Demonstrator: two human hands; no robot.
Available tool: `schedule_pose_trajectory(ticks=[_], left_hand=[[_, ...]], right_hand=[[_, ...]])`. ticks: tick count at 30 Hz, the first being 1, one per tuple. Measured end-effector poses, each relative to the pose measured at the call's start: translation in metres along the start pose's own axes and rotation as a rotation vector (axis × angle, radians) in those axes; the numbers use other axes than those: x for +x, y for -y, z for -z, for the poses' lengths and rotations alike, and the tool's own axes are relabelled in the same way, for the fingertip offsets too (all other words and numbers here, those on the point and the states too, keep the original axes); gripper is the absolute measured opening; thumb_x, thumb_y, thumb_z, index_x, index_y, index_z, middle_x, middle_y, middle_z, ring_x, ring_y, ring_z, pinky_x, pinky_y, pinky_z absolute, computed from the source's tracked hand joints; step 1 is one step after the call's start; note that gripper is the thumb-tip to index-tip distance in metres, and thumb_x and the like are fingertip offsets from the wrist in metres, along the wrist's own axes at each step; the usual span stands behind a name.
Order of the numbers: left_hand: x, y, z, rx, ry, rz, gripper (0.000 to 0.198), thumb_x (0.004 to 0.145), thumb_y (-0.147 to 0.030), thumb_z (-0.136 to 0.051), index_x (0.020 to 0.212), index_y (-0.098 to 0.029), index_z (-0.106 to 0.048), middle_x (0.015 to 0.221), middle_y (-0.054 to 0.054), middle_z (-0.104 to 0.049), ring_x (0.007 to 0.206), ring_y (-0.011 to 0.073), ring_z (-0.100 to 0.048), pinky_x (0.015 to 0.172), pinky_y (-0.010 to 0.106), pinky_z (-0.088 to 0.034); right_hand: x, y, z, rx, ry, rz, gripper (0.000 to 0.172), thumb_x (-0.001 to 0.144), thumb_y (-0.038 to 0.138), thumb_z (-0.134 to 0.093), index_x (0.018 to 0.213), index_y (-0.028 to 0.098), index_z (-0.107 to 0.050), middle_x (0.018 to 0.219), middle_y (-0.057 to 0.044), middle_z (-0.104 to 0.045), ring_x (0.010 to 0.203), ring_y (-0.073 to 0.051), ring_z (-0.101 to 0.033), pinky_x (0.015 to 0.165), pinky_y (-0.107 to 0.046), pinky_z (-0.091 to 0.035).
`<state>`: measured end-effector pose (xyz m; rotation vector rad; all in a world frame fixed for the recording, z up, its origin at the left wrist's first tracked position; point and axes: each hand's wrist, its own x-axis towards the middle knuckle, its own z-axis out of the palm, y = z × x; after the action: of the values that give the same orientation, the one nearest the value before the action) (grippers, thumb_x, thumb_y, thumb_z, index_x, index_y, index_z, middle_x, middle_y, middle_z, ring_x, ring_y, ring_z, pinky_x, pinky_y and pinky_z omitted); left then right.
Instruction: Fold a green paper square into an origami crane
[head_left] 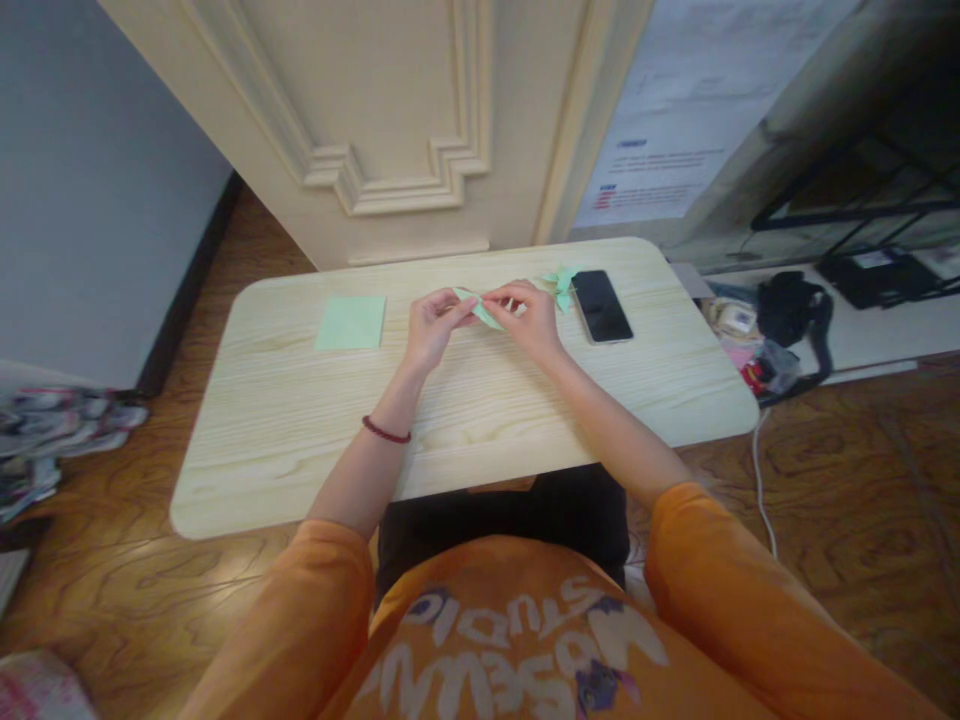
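Hands met above the table (300, 450): the left hand (433, 330) and the right hand (525, 322) each pinched one end of a single folded strip of pale green paper (476, 310). Relative to that strip, one square green sheet (350, 322) lay to the left, one black smartphone (601, 306) lay to the right, and one pointed green paper fold (561, 287) rose just beyond it, whether joined or separate being impossible to tell.

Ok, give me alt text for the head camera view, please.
A person's left hand and right hand hold a folded pale green paper above a light wood table. Beyond the right hand lie a folded green piece and a black smartphone; a flat green square lies left.
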<state>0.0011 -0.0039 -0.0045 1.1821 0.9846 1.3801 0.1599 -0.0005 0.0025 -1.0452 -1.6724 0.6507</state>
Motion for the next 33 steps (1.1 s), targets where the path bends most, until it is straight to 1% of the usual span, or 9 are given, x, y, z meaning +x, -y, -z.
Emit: schedule_pose_trajectory(ticks=[4,7,14,22,28,33], left_hand=[[-0.0016,-0.003,-0.0022,0.029,-0.013,-0.042,0.042,0.057,-0.051,-0.085,0.073,-0.016,-0.068,0.081,0.001,-0.069,0.075,0.0136,-0.066,0.074,0.029,-0.059],[-0.0022,-0.0037,-0.0029,0.029,-0.01,-0.061,0.041,0.057,-0.05,-0.085,0.073,-0.017,-0.068,0.083,0.001,-0.068,0.075,0.0137,-0.066,0.072,0.029,-0.059],[-0.0009,0.0008,-0.0008,0.054,0.019,-0.075,0.041,0.059,-0.051,-0.084,0.077,-0.019,-0.067,0.083,0.0,-0.068,0.073,0.0136,-0.066,0.068,0.028,-0.059],[-0.0016,-0.0042,-0.0012,0.028,-0.006,-0.013,0.042,0.051,-0.048,-0.088,0.072,-0.016,-0.07,0.078,0.002,-0.071,0.07,0.0132,-0.065,0.068,0.028,-0.058],[-0.0003,-0.0028,0.0011,0.015,0.005,0.019,0.043,0.053,-0.049,-0.087,0.073,-0.016,-0.07,0.076,0.002,-0.07,0.069,0.0135,-0.066,0.069,0.029,-0.058],[0.001,-0.0001,0.0014,-0.003,0.012,0.004,0.041,0.057,-0.049,-0.085,0.075,-0.016,-0.069,0.081,0.003,-0.07,0.075,0.0145,-0.067,0.071,0.031,-0.059]], right_hand=[[0.0005,-0.0001,0.0004,-0.025,0.0,0.036,0.014,0.082,0.032,-0.068,0.077,0.02,-0.072,0.077,-0.003,-0.069,0.074,-0.017,-0.057,0.065,-0.03,-0.043],[0.0004,0.0007,0.0008,-0.033,0.002,0.035,0.013,0.081,0.03,-0.067,0.076,0.019,-0.071,0.077,-0.003,-0.069,0.072,-0.016,-0.056,0.066,-0.03,-0.043],[0.0016,-0.0002,-0.001,0.023,0.014,-0.06,0.02,0.079,0.037,-0.068,0.074,0.018,-0.069,0.074,-0.003,-0.069,0.067,-0.014,-0.054,0.06,-0.028,-0.041],[0.0032,0.0005,0.0003,0.088,0.03,-0.122,0.02,0.074,0.036,-0.071,0.07,0.017,-0.069,0.071,-0.003,-0.069,0.064,-0.013,-0.054,0.058,-0.027,-0.039],[0.0037,0.0033,0.0008,0.083,0.037,-0.141,0.022,0.072,0.038,-0.072,0.069,0.017,-0.068,0.068,-0.003,-0.068,0.063,-0.013,-0.054,0.056,-0.026,-0.037],[0.0037,0.0034,0.0,0.101,0.015,-0.152,0.024,0.07,0.04,-0.073,0.068,0.017,-0.068,0.067,-0.002,-0.068,0.062,-0.012,-0.054,0.055,-0.026,-0.038]])
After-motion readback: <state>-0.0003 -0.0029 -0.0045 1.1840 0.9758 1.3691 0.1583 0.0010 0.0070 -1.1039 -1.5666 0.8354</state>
